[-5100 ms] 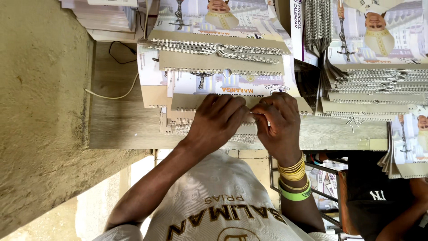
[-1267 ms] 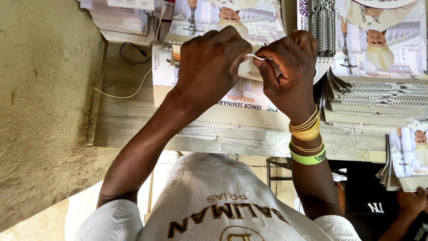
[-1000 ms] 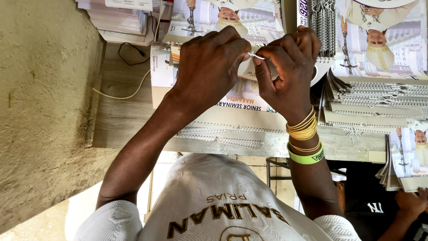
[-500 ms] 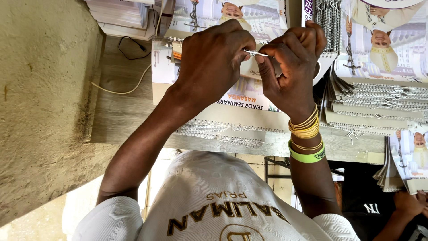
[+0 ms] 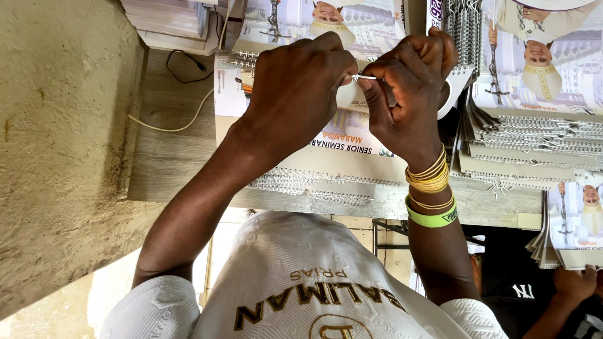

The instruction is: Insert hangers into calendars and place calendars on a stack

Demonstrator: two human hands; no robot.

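My left hand [image 5: 298, 88] and my right hand [image 5: 408, 94] are raised together above a wire-bound calendar [image 5: 352, 157] on the wooden table [image 5: 169, 157]. Both pinch a thin silver metal wire [image 5: 365, 78] that spans the small gap between their fingertips. Gold bangles and a green wristband [image 5: 432, 218] circle my right wrist. The calendar's spiral binding [image 5: 314, 188] lies along the table's near edge, below my forearms. My hands hide most of the calendar's printed cover.
A stack of wire-bound calendars [image 5: 534, 150] fills the table's right side, and more lie at the back [image 5: 314, 19]. A rough concrete wall [image 5: 56, 144] stands at the left. A white cable [image 5: 182, 119] crosses the table. Another person's hand [image 5: 575, 282] grips sheets at lower right.
Five seconds ago both hands worked low at the binding by the table's near edge. They have since risen and now hold the wire; over the last second they barely shifted.
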